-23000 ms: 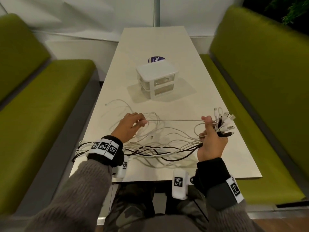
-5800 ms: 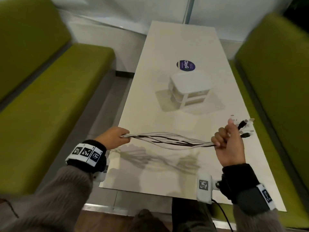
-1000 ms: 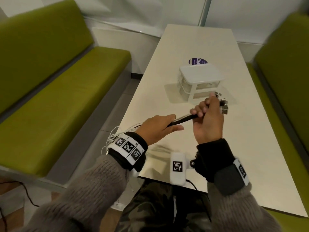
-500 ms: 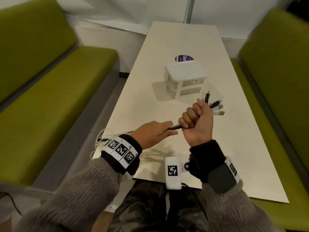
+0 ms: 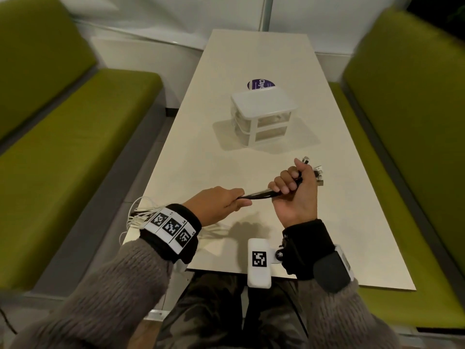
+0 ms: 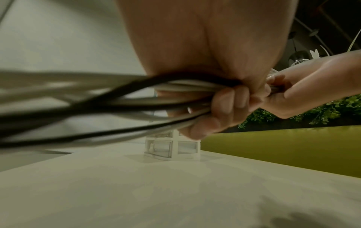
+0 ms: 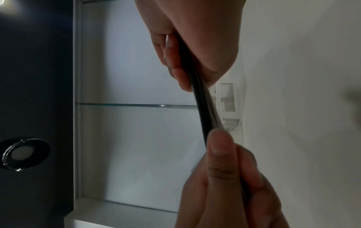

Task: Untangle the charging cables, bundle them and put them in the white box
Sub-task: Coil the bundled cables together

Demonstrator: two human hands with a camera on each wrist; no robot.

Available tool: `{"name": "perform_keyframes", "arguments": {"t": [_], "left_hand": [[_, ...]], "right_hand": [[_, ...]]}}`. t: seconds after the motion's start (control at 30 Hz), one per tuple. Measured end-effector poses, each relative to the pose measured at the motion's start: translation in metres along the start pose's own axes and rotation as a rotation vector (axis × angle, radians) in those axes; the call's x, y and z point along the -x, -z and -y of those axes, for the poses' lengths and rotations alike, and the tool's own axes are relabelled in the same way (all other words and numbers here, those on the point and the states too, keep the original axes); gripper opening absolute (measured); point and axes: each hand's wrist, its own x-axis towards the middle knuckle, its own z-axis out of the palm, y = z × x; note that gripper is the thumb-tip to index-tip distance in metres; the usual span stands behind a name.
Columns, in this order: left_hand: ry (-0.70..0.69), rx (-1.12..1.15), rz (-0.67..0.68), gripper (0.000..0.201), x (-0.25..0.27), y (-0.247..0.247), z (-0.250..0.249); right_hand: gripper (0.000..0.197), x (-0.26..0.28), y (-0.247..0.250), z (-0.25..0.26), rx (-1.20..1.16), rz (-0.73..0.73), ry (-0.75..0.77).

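Note:
A bundle of black and white charging cables [image 5: 259, 195] runs taut between my two hands above the near part of the white table [image 5: 251, 51]. My right hand [image 5: 294, 195] grips the bundle in a fist near its plugs [image 5: 317, 173], which stick out past the thumb. Just to its left, my left hand [image 5: 221, 202] holds the same bundle [image 6: 125, 98], fingers curled round it. The loose lengths [image 5: 137, 214] trail behind my left wrist over the table's left edge. The white box [image 5: 263, 114], lidded with clear drawers, stands mid-table beyond both hands.
A round purple sticker [image 5: 260, 84] lies on the table behind the box. Green benches [image 5: 65, 137] run along both sides, the right one [image 5: 415, 117] close to the table edge. A white wall is at the far end.
Over the last second both hands stayed close together on the bundle. My right hand has shifted right and nearer, away from the box. The loose cable lengths still hang off the left edge.

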Motion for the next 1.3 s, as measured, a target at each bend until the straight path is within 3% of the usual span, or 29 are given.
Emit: {"name": "perform_keyframes", "arguments": {"t": [0.1,0.17,0.23,0.27,0.33,0.47,0.73,1.03,1.23,1.3], "left_hand": [[0.007,-0.006,0.016,0.027,0.001,0.004,-0.004],[-0.076,0.030,-0.074,0.030,0.001,0.005,-0.013],[-0.191,0.181,-0.151,0.042,0.000,0.005,-0.023],[-0.214,0.267,-0.160,0.038,-0.001,0.003,-0.026],[-0.174,0.342,-0.153,0.026,-0.001,0.001,-0.025],[-0.076,0.285,-0.106,0.024,0.005,-0.004,0.003],[0.080,0.210,-0.012,0.036,0.012,0.009,0.028],[0.238,0.212,0.158,0.053,0.001,0.036,0.034],[0.110,0.410,-0.133,0.052,-0.003,0.047,0.022],[0.075,0.515,-0.126,0.051,-0.002,0.049,0.022]], "right_hand": [[0.040,0.000,-0.005,-0.001,0.022,-0.032,0.025],[0.041,0.003,-0.013,-0.004,0.088,-0.013,0.033],[0.043,0.006,-0.022,-0.006,0.145,0.009,0.031],[0.045,0.007,-0.026,-0.005,0.166,0.022,0.028],[0.048,0.007,-0.032,-0.001,0.217,0.061,0.030],[0.051,0.005,-0.031,0.009,0.285,0.113,0.027],[0.047,-0.001,-0.015,0.010,0.464,0.153,-0.059],[0.039,-0.002,-0.002,0.009,0.722,0.203,-0.005],[0.046,-0.003,-0.001,0.000,0.862,0.228,0.032],[0.047,-0.003,0.001,-0.002,0.878,0.236,0.030]]}}
